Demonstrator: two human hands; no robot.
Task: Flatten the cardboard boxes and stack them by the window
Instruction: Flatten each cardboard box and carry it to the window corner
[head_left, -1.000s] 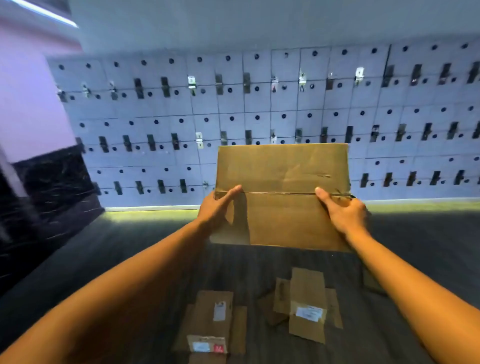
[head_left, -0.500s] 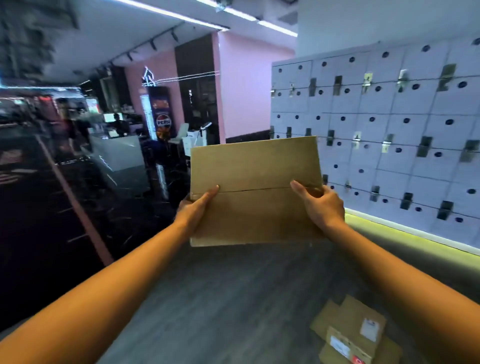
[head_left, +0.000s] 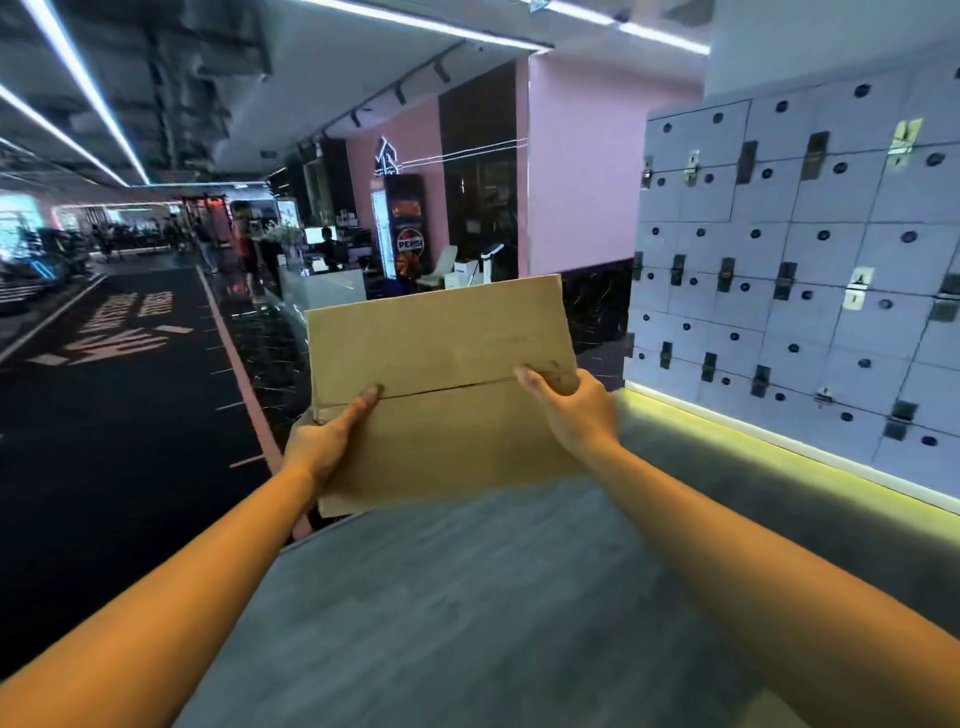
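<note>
Flattened cardboard box (head_left: 441, 395) held upright at arm's length, long axis left-right, its side edges in both grips: left hand (head_left: 324, 441) and right hand (head_left: 569, 410) each curl around an edge, thumbs across the near face, about equally near. Versus half a second ago: lockers (head_left: 810, 291) sit further right, floor boxes out of view; no window identifiable.

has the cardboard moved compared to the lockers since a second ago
Yes. The flattened cardboard was in front of the lockers; now it sits left of them, toward the pink wall, gripped by both hands.
</note>
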